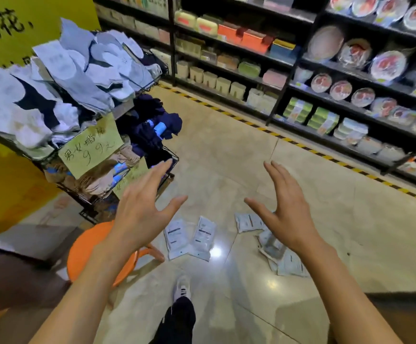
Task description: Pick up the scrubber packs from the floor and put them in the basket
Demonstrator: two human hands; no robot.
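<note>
shop floor (226, 150): scrubber packs (189, 238) below left hand (140, 209), right hand (288, 214); both spread, empty.

Packs (189, 238): white with dark print. Floor (226, 157): glossy beige tile, edged by a yellow-and-black striped line (301, 146). Stool (87, 247): orange. Wall (1, 184): yellow. Shelving (286, 78): black. Socks (83, 68): white and grey, some navy. Price sign (90, 147): pale green, black handwriting. Shoe (182, 288): white. Trouser leg (177, 321): black.
</note>
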